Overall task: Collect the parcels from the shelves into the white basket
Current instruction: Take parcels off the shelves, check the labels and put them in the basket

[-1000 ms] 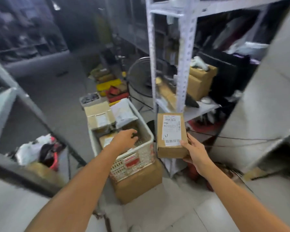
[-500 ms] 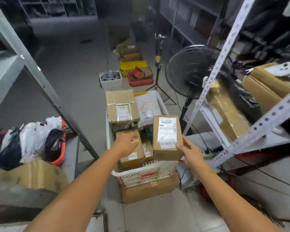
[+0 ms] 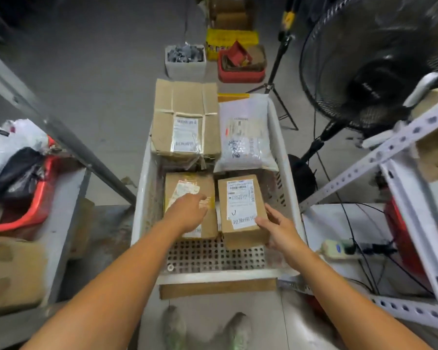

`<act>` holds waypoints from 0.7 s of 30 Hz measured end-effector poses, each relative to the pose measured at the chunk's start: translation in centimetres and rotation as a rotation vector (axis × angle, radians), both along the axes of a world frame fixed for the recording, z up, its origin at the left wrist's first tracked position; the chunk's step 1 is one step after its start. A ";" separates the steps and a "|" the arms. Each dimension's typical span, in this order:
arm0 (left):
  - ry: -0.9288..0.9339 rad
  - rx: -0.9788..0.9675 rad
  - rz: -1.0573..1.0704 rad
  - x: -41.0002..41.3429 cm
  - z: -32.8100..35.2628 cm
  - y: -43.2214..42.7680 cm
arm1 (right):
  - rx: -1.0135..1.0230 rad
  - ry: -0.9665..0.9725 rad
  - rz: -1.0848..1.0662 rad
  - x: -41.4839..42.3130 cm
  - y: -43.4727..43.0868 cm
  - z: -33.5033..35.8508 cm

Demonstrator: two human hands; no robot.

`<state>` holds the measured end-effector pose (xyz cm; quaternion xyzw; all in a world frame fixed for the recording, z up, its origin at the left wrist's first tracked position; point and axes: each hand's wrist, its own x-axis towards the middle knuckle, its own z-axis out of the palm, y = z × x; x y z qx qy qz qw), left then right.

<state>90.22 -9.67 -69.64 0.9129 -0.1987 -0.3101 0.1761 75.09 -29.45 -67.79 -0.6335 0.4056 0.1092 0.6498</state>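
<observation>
the small labelled parcel (image 3: pixel 240 205) is low in the white basket (image 3: pixel 213 276), at its near right, label up, just beside another brown parcel (image 3: pixel 187 184). the right hand (image 3: pixel 276 231) grips its near right corner. the left hand (image 3: pixel 187 213) rests on the neighbouring parcel; whether its fingers grip i cannot tell. the step looks like placing: next, settle it flat, let go, then reach for the shelves.
</observation>
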 end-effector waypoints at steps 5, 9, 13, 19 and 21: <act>-0.036 0.038 -0.049 0.8 -4.9 -1.6 | -0.038 0.059 0.042 2.4 -0.7 -5.2; -0.098 0.072 -0.089 0.9 -7.6 -2.0 | -0.028 0.092 0.051 3.4 -0.7 -8.6; -0.193 0.113 -0.098 0.6 -9.7 -1.6 | 0.003 0.107 0.026 3.9 -1.0 -10.9; -0.275 0.094 -0.120 0.2 -10.9 -0.6 | 0.071 0.199 0.077 4.1 -1.6 -13.6; -0.274 0.099 -0.136 0.4 -10.8 -0.4 | 0.053 0.208 0.121 4.3 -1.4 -14.3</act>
